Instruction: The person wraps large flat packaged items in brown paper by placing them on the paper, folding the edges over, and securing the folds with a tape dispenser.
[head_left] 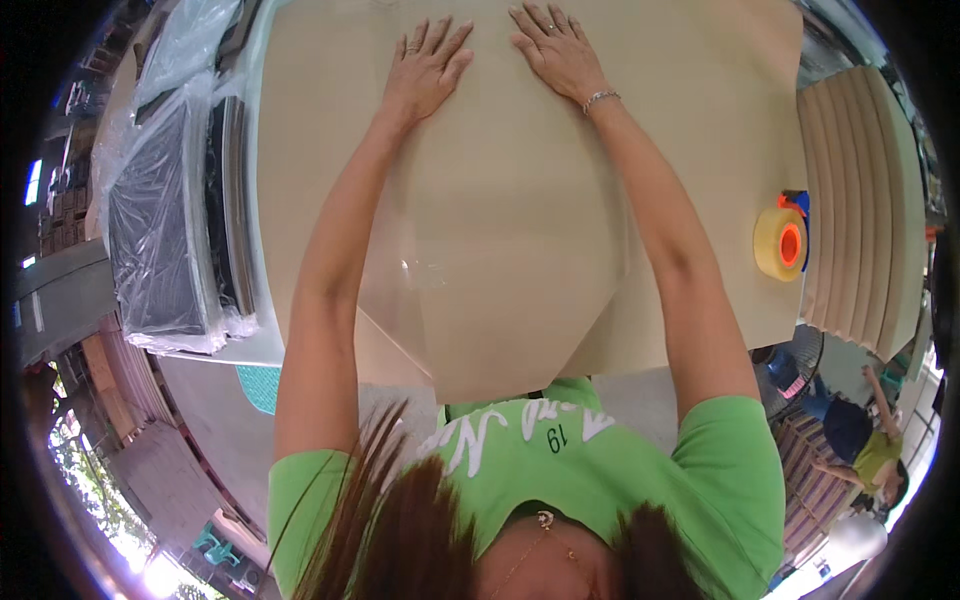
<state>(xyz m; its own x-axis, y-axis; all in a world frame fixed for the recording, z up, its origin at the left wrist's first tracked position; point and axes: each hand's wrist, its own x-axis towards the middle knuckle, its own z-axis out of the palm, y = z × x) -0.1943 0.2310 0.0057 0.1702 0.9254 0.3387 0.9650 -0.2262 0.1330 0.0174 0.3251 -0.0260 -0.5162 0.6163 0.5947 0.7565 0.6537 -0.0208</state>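
Note:
A large sheet of brown cardboard (510,230) covers the table in front of me, with a folded flap whose angled edges reach toward my body. My left hand (430,68) lies on the far part of the cardboard, palm down with its fingers apart. To the right of it, my right hand (560,50) rests in the same way, fingers spread, a bracelet on its wrist. Neither hand holds anything. A small shiny strip of clear tape (424,273) shows on the cardboard left of the middle.
A tape dispenser with a roll of tape (778,244) sits at the right edge. Beyond it stands a stack of cardboard sheets (865,210). Plastic-wrapped dark panels (165,220) stand at the left. Another person (860,430) is farther off at the lower right, near a fan (800,365).

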